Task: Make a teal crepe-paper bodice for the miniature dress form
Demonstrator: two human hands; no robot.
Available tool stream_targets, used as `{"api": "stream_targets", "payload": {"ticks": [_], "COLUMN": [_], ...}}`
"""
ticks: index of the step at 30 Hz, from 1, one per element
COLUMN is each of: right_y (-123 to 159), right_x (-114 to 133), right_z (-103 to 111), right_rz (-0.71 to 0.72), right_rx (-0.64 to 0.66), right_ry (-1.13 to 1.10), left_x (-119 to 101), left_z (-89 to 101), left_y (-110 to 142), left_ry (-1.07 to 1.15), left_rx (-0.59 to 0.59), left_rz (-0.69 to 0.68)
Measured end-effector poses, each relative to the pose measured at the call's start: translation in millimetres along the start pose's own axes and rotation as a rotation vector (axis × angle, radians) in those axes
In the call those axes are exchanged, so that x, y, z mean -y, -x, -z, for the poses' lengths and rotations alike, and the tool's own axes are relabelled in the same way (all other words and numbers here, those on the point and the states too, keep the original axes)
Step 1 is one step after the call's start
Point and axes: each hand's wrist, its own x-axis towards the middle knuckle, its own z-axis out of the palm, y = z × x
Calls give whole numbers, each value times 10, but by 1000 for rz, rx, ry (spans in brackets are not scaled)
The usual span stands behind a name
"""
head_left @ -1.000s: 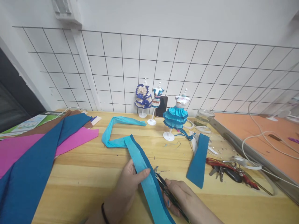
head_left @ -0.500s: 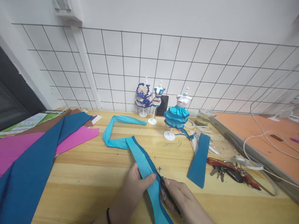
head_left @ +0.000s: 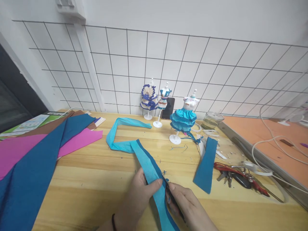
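Crepe strip point(head_left: 154, 179) pinched by left hand point(head_left: 139, 195) | right hand point(head_left: 185, 205) grips scissors point(head_left: 172, 195), now further along strip

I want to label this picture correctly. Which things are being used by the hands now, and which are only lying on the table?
In use:
left hand pinching the light blue paper strip
right hand holding the scissors at the strip's edge

Lying about:
dark blue strip
keys
three small mannequins
pink sheet
glass jar
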Motion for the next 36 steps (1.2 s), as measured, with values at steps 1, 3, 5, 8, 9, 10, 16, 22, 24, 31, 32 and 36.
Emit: {"api": "stream_targets", "payload": {"ticks": [1, 3, 5, 8, 9, 10, 16, 22, 24, 31, 32, 36], "right_y": [-5, -13, -17, -19, -21, -25, -47, -55, -63, -78, -78, -78], "right_x": [-12, -35, -52, -65, -67, -69, -96, -147, -159, -200, -194, -152], "right_z": [3, 7, 9, 7, 6, 6, 5, 16, 19, 8, 4, -7], "right_rz": [-1, -3, -3, 8, 13, 15, 28, 46, 46, 50, 50, 35], "right_rx": [9, 12, 3, -2, -2, -2, -19, -22, -20, -20, -19, -34], "right_ry": [-7, -19, -35, -50, -49, -47, -74, -56, -62, -112, -116, -94], "left_x": [0, -1, -4, -4, -2, 1, 22, 50, 62, 50, 47, 65], "left_z": [-2, -8, -14, -16, -14, -10, 21, 25, 29, 23, 21, 31], "left_y": [1, 8, 17, 20, 16, 11, -10, -13, -15, 1, -1, -22], "left_ry": [3, 12, 12, -12, -19, -25, -55, -40, -33, -24, -25, -13], "left_rx": [-9, -21, -23, -21, -23, -24, -1, 23, 27, 17, 16, 17], "left_rz": [6, 16, 17, 8, 4, 0, -32, -43, -43, -30, -30, -45]}}
